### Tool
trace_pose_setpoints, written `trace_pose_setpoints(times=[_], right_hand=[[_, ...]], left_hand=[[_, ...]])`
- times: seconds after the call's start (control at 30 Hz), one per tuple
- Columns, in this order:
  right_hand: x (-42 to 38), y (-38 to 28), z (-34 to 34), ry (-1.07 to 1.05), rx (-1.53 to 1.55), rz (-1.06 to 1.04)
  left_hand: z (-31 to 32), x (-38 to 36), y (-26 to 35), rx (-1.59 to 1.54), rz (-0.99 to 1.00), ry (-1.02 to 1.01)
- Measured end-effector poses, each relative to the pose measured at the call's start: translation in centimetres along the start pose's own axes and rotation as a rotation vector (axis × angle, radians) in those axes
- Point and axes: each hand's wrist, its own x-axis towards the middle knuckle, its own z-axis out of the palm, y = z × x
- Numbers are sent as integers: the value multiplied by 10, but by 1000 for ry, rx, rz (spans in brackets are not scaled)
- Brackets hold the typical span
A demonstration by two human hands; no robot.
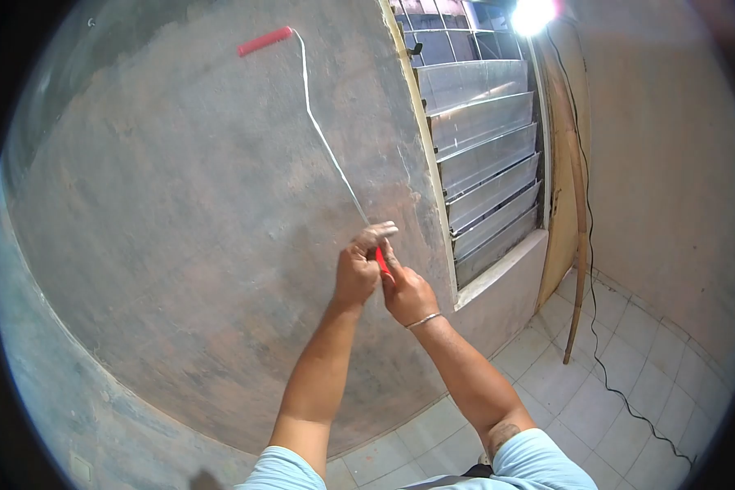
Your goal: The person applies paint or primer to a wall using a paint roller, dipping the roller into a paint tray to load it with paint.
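A paint roller with a red sleeve [265, 42] lies against the upper part of the grey, patchy wall [180, 188]. Its long thin whitish metal rod [322, 135] runs down to a red handle [382, 261]. Both hands are together at that handle. My left hand [359, 265] is closed round its upper end, near the rod. Just right of and below it, my right hand [404, 287] grips the handle too, with a finger stretched up along it. A thin bracelet circles the right wrist.
Right of the wall section is a louvred glass window [486, 155] with a pale sill [502, 269]. A bright lamp [534, 15] glows above it. A wooden pole [580, 245] leans beyond, beside a black cable [594, 286] trailing over the tiled floor [547, 359].
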Motion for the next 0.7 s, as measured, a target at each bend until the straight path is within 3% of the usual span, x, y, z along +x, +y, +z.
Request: trace_pose_setpoints(times=[0.1, 0.2, 0.23, 0.27, 0.3, 0.33, 0.37, 0.4, 0.43, 0.47, 0.53, 0.6, 0.7], right_hand=[[-60, 60, 1, -71, -64, 49], [-219, 148, 0, -305, -26, 228], [-275, 160, -5, -295, -49, 265], [-305, 149, -22, -495, -124, 478], [-311, 146, -24, -502, -125, 471], [-312, 143, -24, -418, -108, 448], [-311, 141, -23, -336, -91, 428], [-283, 145, -18, -392, -99, 392], [-235, 133, -14, -256, 8, 240], [-184, 117, -9, -232, 29, 218], [-80, 62, -14, -46, 22, 64], [-8, 33, -23, -7, 18, 22], [4, 51, -34, -14, -24, 31]], left_hand=[[41, -45, -44, 85, 92, -32], [96, -176, -127, 165, -93, -331], [112, -224, -139, 85, -164, -401], [123, -256, -139, 117, -278, -479], [130, -272, -133, 147, -397, -558], [130, -260, -129, 145, -393, -550], [125, -245, -128, 138, -321, -500], [116, -227, -120, 132, -259, -450], [101, -186, -107, 196, -78, -371], [86, -143, -92, 229, 29, -273], [59, -57, -47, 132, 99, -39], [41, 4, -8, 30, -68, 22], [59, 26, -24, -2, 30, 33]])
